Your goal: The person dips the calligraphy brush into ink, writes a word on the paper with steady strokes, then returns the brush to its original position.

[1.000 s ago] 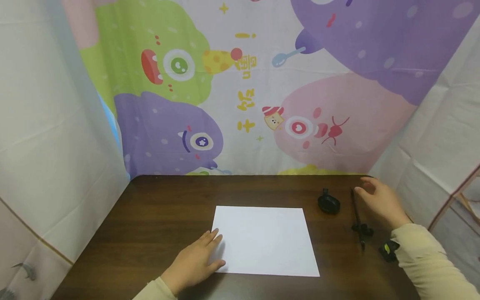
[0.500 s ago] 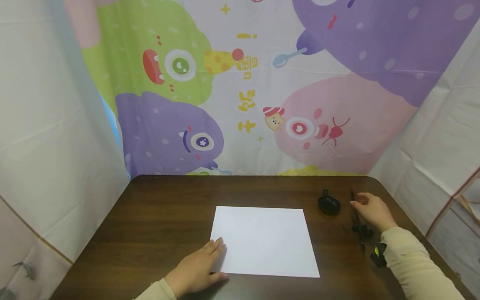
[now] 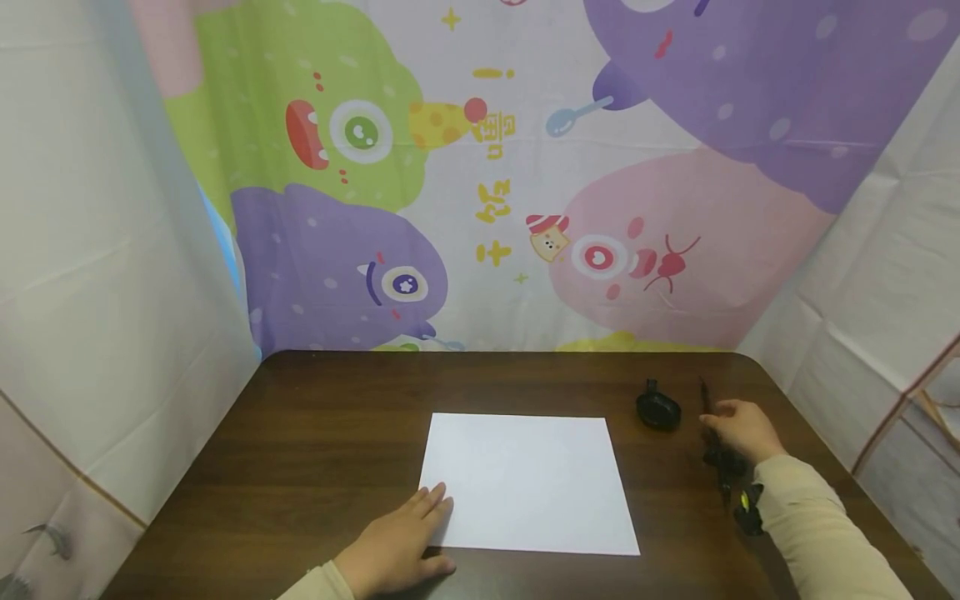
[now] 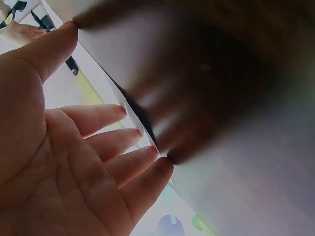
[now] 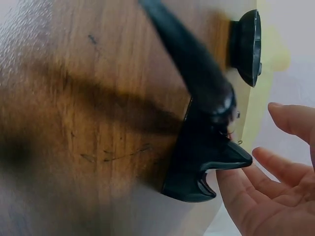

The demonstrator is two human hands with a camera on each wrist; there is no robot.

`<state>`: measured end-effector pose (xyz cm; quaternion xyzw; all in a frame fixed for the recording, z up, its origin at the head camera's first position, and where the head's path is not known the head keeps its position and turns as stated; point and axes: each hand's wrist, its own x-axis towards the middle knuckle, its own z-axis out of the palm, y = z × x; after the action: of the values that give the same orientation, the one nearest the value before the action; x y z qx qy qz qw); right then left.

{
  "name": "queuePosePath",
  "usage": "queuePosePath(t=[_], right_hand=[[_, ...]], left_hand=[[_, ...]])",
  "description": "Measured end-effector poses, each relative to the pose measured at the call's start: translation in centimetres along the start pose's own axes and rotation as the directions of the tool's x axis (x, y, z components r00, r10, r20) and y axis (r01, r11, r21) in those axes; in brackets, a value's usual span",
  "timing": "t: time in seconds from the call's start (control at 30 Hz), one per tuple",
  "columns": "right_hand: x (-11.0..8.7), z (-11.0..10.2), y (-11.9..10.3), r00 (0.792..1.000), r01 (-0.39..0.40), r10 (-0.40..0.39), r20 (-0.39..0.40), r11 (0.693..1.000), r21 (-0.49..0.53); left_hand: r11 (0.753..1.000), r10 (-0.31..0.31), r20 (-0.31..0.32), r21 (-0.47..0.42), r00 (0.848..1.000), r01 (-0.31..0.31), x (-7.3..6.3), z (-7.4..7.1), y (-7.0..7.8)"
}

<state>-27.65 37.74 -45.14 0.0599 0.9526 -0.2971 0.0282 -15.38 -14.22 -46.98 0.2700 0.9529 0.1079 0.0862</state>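
In the head view a white sheet of paper [image 3: 532, 483] lies flat on the dark wooden table [image 3: 322, 417]. My left hand [image 3: 397, 537] rests at its left edge, fingers straight and fingertips over the paper. A slim dark writing brush [image 3: 704, 396] lies at the right across a black brush rest [image 3: 723, 462]. My right hand [image 3: 746, 429] is over it, thumb and fingertips right at the brush's far half. In the right wrist view that thumb and the fingers [image 5: 266, 182] are apart, beyond the black rest; the brush's far part is hidden there.
A black ink dish [image 3: 658, 408] with a short handle stands between paper and brush, also seen edge-on in the right wrist view. Behind the table hangs a cartoon-printed cloth [image 3: 495, 308], with pale cloth walls [image 3: 120, 250] on both sides.
My right hand has come down and nearer to me, from beyond the brush to right at it. My left hand has slid slightly nearer along the paper's edge.
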Motion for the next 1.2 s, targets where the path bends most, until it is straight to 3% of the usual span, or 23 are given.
queuePosePath(t=[0.3, 0.53, 1.2], right_hand=[[0.1, 0.1, 0.0, 1.000, -0.027, 0.027, 0.009, 0.999, -0.038], [0.4, 0.6, 0.7, 0.999, -0.025, 0.023, -0.033, 0.998, -0.059], [0.5, 0.7, 1.0, 0.998, -0.046, 0.046, -0.049, 0.999, -0.006]], left_hand=[[1.000, -0.023, 0.029, -0.014, 0.999, 0.023, 0.0, -0.2, 0.3], [1.000, -0.024, 0.020, -0.011, 1.000, 0.024, -0.1, -0.3, 0.3], [1.000, -0.029, 0.016, -0.001, 0.999, 0.029, -0.1, 0.1, 0.2]])
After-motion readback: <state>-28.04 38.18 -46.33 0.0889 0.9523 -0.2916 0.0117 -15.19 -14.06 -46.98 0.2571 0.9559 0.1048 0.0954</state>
